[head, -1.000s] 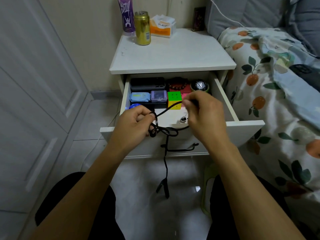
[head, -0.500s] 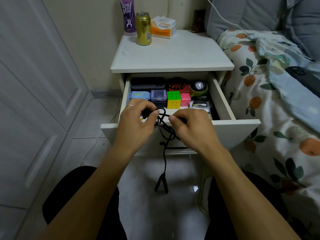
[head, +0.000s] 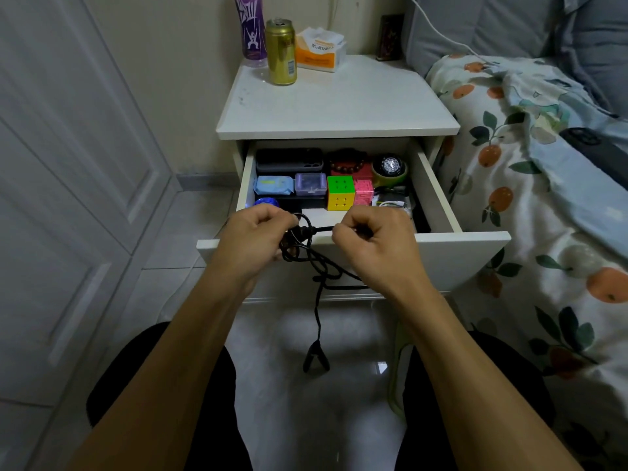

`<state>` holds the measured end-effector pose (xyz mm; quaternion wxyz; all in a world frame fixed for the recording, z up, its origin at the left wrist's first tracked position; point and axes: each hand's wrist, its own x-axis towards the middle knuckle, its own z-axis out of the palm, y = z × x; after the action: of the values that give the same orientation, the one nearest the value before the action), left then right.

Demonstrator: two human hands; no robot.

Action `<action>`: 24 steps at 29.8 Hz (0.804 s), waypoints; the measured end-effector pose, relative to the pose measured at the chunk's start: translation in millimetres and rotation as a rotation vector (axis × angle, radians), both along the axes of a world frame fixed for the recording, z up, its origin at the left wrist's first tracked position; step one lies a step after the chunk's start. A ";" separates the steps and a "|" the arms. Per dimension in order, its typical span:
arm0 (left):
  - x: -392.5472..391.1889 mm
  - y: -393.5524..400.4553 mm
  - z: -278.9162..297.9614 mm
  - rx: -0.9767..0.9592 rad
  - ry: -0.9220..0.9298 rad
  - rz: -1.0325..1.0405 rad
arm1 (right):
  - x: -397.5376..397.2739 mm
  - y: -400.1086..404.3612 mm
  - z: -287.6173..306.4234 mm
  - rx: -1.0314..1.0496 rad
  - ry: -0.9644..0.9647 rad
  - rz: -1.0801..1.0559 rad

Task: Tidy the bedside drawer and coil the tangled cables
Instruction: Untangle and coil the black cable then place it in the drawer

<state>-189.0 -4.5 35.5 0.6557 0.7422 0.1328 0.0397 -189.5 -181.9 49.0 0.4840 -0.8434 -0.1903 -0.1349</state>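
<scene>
left hand [head: 253, 239]: fingers curling round the bunched loops of the black cable [head: 307, 253] | right hand [head: 373, 243]: fist pinching a short taut stretch of the same cable | hands sitting near each other, cable bridging them | cable: hanging over the open drawer [head: 475, 246] front, tail dangling toward 6 o'clock

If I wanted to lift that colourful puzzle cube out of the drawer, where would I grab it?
Probably from straight above, pinching the puzzle cube by its front and back faces. Its green top is exposed, and bare drawer floor lies in front of it, but a pink box presses against its right side and a purple case sits close on its left, leaving little finger room there.
</scene>
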 end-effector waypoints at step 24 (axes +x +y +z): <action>-8.9 -5.6 4.6 0.007 -0.058 -0.029 | -1.5 1.9 -5.0 -0.249 0.031 -0.015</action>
<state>-197.9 -10.1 40.1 0.6571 0.7449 0.1031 0.0521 -191.1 -180.1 44.0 0.3775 -0.9003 -0.1916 -0.1008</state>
